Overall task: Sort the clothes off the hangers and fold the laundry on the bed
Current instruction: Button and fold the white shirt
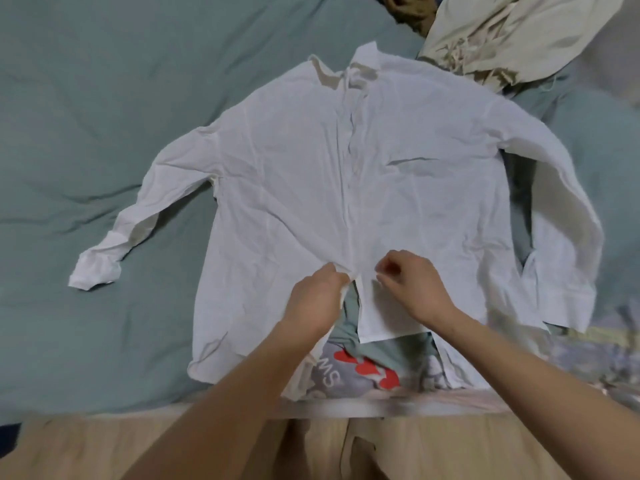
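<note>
A white long-sleeved button shirt [311, 174] lies spread front-up on the green bed sheet [86, 133], collar away from me, both sleeves out to the sides. My left hand [317, 299] pinches the left edge of the front placket near the hem. My right hand [410, 285] pinches the right edge of the placket, fingers curled on the cloth. Below my hands the two front panels part, and a green and grey garment shows in the gap.
A beige garment [502, 36] lies crumpled at the far right, with a dark brown one [412, 12] behind it. A grey cloth with red print [363, 372] sits under the shirt's hem at the bed's near edge. My tan trousers [346, 448] fill the bottom.
</note>
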`<state>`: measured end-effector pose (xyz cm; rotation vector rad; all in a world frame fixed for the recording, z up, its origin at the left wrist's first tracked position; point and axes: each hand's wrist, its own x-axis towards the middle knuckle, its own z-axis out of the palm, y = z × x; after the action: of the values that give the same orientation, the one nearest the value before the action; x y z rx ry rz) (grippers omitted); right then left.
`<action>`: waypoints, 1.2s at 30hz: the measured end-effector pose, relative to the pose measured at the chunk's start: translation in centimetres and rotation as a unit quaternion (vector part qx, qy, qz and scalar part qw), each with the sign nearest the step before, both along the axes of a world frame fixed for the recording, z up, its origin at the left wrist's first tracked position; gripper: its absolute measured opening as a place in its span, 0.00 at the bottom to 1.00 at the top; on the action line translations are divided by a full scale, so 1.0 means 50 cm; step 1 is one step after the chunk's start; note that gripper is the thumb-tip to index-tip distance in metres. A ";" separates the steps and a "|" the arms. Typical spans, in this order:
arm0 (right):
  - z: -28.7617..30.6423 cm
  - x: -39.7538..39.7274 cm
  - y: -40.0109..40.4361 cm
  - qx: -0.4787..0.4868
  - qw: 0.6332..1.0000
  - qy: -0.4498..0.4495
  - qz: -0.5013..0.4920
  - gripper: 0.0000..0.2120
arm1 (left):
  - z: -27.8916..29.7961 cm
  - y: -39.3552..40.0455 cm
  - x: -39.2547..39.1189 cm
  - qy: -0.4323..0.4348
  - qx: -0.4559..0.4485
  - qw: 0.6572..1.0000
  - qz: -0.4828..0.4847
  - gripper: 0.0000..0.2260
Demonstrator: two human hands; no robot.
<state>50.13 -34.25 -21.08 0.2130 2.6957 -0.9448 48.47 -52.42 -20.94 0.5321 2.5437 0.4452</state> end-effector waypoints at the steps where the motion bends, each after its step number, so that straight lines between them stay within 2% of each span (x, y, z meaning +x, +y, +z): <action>1: -0.013 0.010 -0.001 0.008 1.000 0.009 0.024 0.05 | -0.007 -0.005 0.004 0.014 0.009 1.000 0.004 0.20; 3: -0.035 0.017 -0.012 0.010 0.999 0.028 0.039 0.07 | -0.023 -0.015 0.010 0.026 0.017 1.000 0.001 0.27; 4: -0.043 0.016 -0.020 0.004 0.999 0.032 0.034 0.07 | -0.029 -0.017 0.012 0.020 0.020 1.000 0.000 0.27; 8: -0.074 0.019 -0.054 0.013 0.999 0.034 0.007 0.13 | -0.047 -0.026 0.014 -0.025 0.031 0.999 -0.009 0.15; 10: -0.082 0.021 -0.069 0.053 0.997 0.061 0.002 0.15 | -0.057 -0.032 0.020 -0.017 0.123 0.989 0.083 0.11; 12: -0.087 0.015 -0.081 0.069 0.995 0.070 -0.012 0.10 | -0.065 -0.038 0.023 -0.013 0.200 0.960 0.197 0.16; 14: -0.089 0.008 -0.087 0.041 0.997 0.059 -0.039 0.02 | -0.064 -0.040 0.024 -0.014 0.220 0.940 0.259 0.20; 17: -0.081 0.016 -0.081 -0.023 0.994 0.054 -0.090 0.05 | -0.061 -0.039 0.027 -0.040 0.225 0.932 0.281 0.19; 20: -0.065 0.036 -0.072 -0.058 0.989 0.049 -0.129 0.05 | -0.054 -0.036 0.029 -0.056 0.252 0.909 0.328 0.06; 24: -0.056 0.044 -0.056 -0.075 0.981 0.069 -0.166 0.07 | -0.039 -0.025 0.032 -0.078 0.315 0.868 0.375 0.07; 29: -0.034 0.053 -0.053 -0.091 0.978 0.115 -0.151 0.15 | -0.030 0.004 0.038 -0.080 0.309 0.866 0.385 0.04; 33: -0.034 0.059 -0.060 -0.091 0.982 0.111 -0.126 0.16 | -0.034 0.010 0.043 -0.175 0.335 0.814 0.440 0.03; 36: -0.031 0.054 -0.067 -0.104 0.985 0.084 -0.108 0.16 | -0.038 0.009 0.048 -0.261 0.365 0.770 0.454 0.08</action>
<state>52.83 -37.60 -22.64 0.4041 2.7380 -1.3552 50.85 -51.99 -22.85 -0.5999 1.8208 1.6830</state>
